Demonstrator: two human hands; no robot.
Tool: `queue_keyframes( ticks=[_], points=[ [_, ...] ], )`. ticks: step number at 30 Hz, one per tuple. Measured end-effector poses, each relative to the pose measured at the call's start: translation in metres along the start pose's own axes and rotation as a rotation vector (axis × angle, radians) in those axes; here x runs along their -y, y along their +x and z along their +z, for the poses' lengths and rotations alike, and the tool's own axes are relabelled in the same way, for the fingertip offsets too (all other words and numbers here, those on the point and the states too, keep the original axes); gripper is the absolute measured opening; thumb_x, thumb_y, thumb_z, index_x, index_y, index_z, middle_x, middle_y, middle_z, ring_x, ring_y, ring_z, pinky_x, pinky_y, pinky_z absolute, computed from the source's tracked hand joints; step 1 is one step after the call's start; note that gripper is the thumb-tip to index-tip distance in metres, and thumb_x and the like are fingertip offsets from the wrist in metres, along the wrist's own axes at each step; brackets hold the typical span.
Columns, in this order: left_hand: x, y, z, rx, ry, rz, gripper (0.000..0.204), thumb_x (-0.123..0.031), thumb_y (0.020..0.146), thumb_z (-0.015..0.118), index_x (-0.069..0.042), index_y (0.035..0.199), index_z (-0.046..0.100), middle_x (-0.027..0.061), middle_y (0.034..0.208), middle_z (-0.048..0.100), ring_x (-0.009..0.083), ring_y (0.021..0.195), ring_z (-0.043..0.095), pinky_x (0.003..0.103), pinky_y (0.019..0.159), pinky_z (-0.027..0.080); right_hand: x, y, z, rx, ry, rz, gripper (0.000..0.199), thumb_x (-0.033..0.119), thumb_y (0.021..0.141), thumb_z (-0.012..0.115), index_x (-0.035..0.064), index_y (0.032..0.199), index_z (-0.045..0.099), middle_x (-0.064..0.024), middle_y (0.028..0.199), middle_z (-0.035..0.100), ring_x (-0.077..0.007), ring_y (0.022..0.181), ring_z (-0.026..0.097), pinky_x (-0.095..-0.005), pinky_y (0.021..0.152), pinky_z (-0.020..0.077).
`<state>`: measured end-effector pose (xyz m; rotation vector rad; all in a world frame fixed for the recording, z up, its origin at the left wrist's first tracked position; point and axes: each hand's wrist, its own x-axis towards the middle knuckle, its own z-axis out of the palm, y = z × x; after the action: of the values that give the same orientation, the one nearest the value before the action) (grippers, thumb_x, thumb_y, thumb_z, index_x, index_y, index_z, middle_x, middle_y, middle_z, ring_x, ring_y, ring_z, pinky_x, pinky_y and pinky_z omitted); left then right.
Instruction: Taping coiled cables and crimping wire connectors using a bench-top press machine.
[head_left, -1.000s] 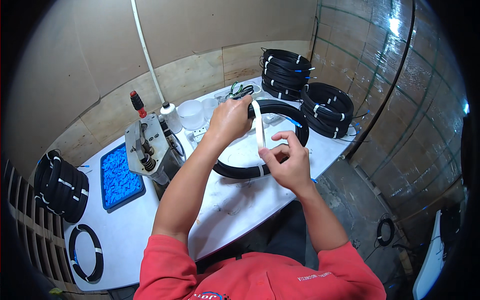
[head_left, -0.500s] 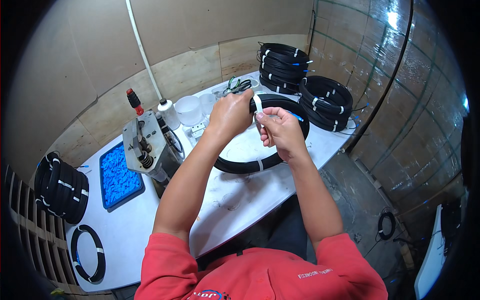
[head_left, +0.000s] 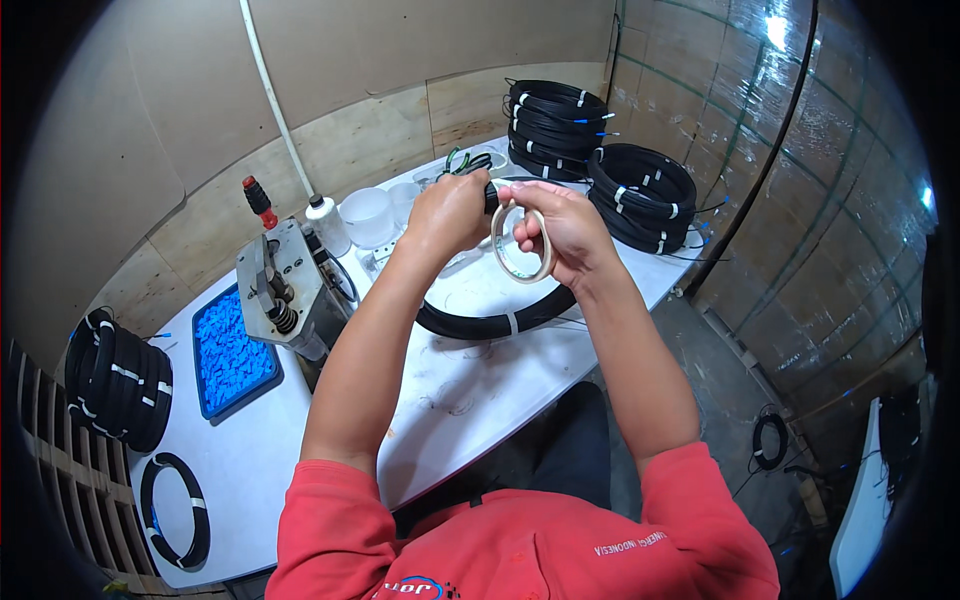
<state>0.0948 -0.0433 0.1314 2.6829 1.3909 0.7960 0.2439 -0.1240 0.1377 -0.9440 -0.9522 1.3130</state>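
Note:
A black cable coil [head_left: 472, 325] lies on the white table in front of me, with a band of white tape round its near side. My left hand [head_left: 450, 215] is closed on the far part of this coil. Close beside it, my right hand [head_left: 572, 228] grips a narrow roll of off-white tape [head_left: 499, 262], its fingertips at the tape's top by the coil. The roll hangs upright over the coil's open middle. My hands hide much of the coil's far side.
Stacked black coils [head_left: 556, 130] and a lower stack [head_left: 642, 200] stand at the back right. To the left are a metal hand press [head_left: 290, 285], a tray of blue pieces [head_left: 232, 350], more coils [head_left: 118, 380] and a single coil [head_left: 205, 525]. A clear tub [head_left: 368, 218] and white bottle [head_left: 327, 225] stand behind.
The tape roll has come into plain view in my right hand, which has turned and risen slightly. My left hand stays on the coil. The whole view has shifted slightly.

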Motion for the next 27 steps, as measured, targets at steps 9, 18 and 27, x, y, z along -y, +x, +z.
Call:
queue_keyframes(
  ticks=[9, 18, 27],
  points=[
    [-0.003, 0.005, 0.001, 0.027, 0.017, -0.010, 0.029, -0.016, 0.077, 0.074, -0.002, 0.102, 0.068, 0.0237, 0.096, 0.073, 0.0428, 0.094, 0.071, 0.051, 0.083, 0.057, -0.040, -0.003, -0.006, -0.106, -0.150, -0.116, 0.021, 0.019, 0.100, 0.064, -0.0008, 0.104, 0.070, -0.0016, 0.069, 0.062, -0.0063, 0.047, 0.054, -0.0226, 0.043, 0.0443],
    [0.004, 0.008, 0.004, 0.043, 0.017, -0.044, 0.031, -0.017, 0.078, 0.074, -0.004, 0.105, 0.070, 0.0224, 0.100, 0.073, 0.0412, 0.097, 0.071, 0.050, 0.085, 0.057, -0.061, 0.012, -0.002, -0.169, -0.265, -0.223, 0.022, 0.022, 0.100, 0.064, 0.0013, 0.095, 0.071, -0.0009, 0.068, 0.061, -0.0058, 0.046, 0.052, -0.0231, 0.042, 0.0407],
    [0.003, 0.004, 0.002, 0.038, 0.017, -0.039, 0.030, -0.019, 0.078, 0.075, -0.003, 0.103, 0.068, 0.0225, 0.100, 0.073, 0.0417, 0.096, 0.071, 0.051, 0.085, 0.057, -0.068, 0.016, 0.001, -0.258, -0.258, -0.236, 0.028, 0.028, 0.100, 0.064, 0.0035, 0.088, 0.070, 0.0022, 0.058, 0.056, -0.0070, 0.044, 0.051, -0.0252, 0.040, 0.0368]
  ],
)
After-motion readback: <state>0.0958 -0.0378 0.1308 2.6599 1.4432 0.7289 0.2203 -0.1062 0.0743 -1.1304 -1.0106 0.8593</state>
